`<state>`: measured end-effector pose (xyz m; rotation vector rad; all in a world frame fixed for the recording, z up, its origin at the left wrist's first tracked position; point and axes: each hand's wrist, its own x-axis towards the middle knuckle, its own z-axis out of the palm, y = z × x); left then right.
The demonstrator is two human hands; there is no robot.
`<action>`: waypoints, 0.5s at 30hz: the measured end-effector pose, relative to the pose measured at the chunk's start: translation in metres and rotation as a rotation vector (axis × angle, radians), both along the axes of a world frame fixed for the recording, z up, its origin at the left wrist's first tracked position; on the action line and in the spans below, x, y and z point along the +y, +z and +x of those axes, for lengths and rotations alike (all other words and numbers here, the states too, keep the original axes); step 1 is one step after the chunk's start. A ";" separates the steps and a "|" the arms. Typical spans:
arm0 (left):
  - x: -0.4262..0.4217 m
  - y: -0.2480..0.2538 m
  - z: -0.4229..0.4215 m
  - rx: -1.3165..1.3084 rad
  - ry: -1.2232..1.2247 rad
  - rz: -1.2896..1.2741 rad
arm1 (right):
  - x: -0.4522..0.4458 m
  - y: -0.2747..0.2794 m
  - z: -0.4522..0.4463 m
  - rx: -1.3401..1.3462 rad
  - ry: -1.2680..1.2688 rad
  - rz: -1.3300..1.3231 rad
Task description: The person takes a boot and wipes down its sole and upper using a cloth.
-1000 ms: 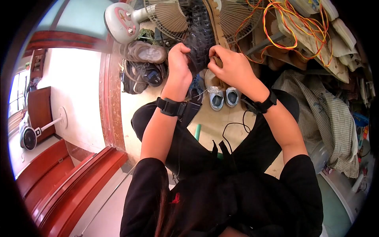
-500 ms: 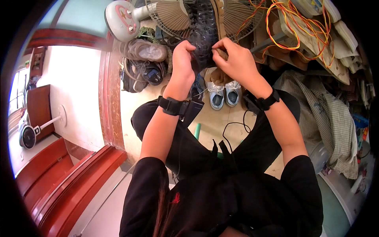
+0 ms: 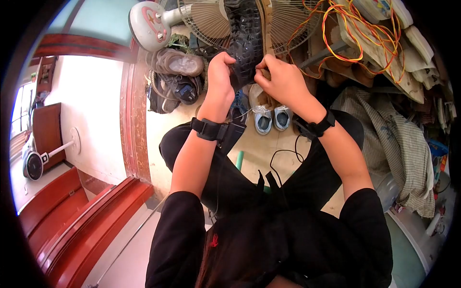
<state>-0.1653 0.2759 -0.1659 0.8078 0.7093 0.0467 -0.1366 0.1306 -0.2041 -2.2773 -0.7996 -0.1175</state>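
A shoe (image 3: pixel 245 41) with a black, deeply lugged sole and a tan edge is held up at the top of the view, its sole facing me. My left hand (image 3: pixel 222 86) is closed round the shoe's lower left side, fingers partly hidden behind it. At its lower right edge, my right hand (image 3: pixel 281 79) has thumb and forefinger pinched together; whatever is between them is too small to tell. Brown material (image 3: pixel 264 98) hangs below the right hand. Both wrists wear black straps.
Light blue shoes (image 3: pixel 262 122) stand on the floor below my hands. Several worn shoes (image 3: pixel 185 65) are piled left. Behind the held shoe is a fan (image 3: pixel 293 24). Red-yellow wire (image 3: pixel 345 53) lies over boards at right, above a striped cloth (image 3: pixel 398 149).
My right hand has shifted slightly left and down along the shoe's edge, its fingers curled more. The left hand and shoe have hardly moved.
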 end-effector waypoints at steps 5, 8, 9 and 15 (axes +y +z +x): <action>0.009 -0.020 0.003 -0.026 -0.105 0.118 | -0.003 -0.002 -0.007 0.055 0.058 -0.099; 0.007 -0.009 0.003 -0.030 -0.097 0.103 | -0.006 0.003 -0.011 0.142 0.157 -0.248; 0.005 0.000 0.003 -0.032 -0.097 0.101 | -0.006 0.004 -0.011 0.143 0.156 -0.248; -0.001 0.021 0.002 0.038 0.029 -0.044 | -0.008 0.016 -0.006 0.248 0.207 -0.180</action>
